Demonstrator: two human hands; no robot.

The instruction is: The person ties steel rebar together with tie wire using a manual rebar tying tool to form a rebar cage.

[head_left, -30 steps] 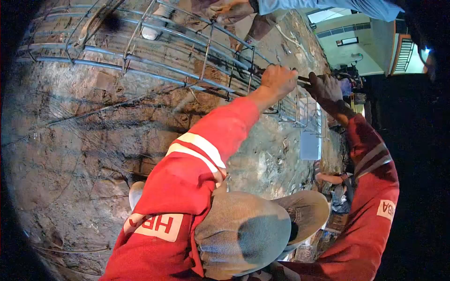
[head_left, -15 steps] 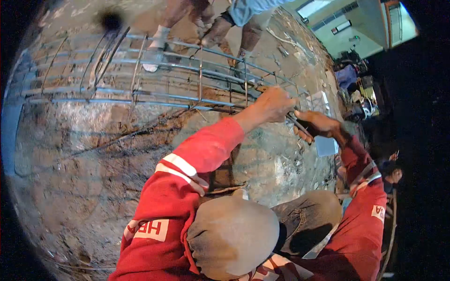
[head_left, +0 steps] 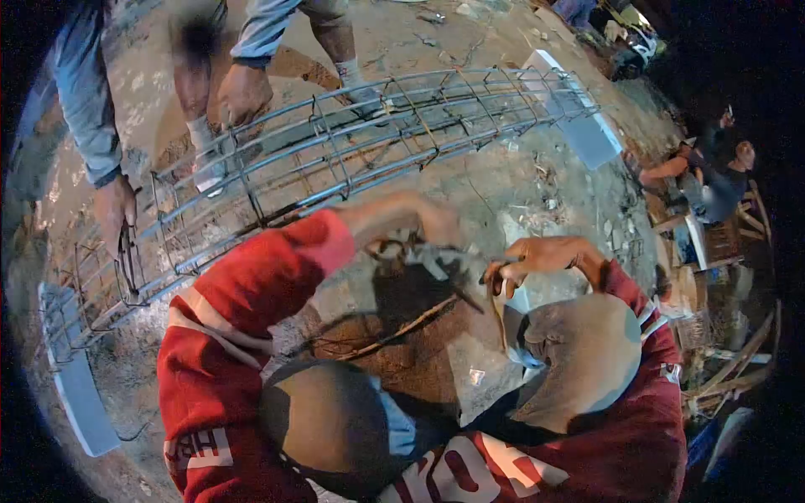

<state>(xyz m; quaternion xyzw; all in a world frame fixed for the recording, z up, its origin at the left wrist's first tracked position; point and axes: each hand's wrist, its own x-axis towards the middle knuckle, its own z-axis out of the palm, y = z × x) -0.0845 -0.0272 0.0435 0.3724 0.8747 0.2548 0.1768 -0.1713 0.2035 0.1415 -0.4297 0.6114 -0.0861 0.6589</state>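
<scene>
My left hand [head_left: 423,225], smeared by motion, is bent over the ground in front of my knees. A dark tool [head_left: 459,283] with a thin shaft lies against or just below its fingers; the grip itself is blurred. To the right, above my right knee, my right hand [head_left: 541,258] is closed, with a thin, bent tan strip [head_left: 499,317] hanging from its fingers. Beyond both hands a long cage of steel bars [head_left: 335,186] tied with square stirrups runs across the view. Neither hand touches the cage.
A co-worker's hand [head_left: 245,94] is by the cage, and another hand [head_left: 115,214] holds a dark tool at its left part. White blocks [head_left: 88,407] [head_left: 587,126] lie under the cage's ends. A stick [head_left: 402,329] lies before my knees. Another person [head_left: 717,189] sits at right.
The view has swung, showing more of the cage and the co-worker's hands. My hands have come away from the cage, back toward my knees, and moved apart.
</scene>
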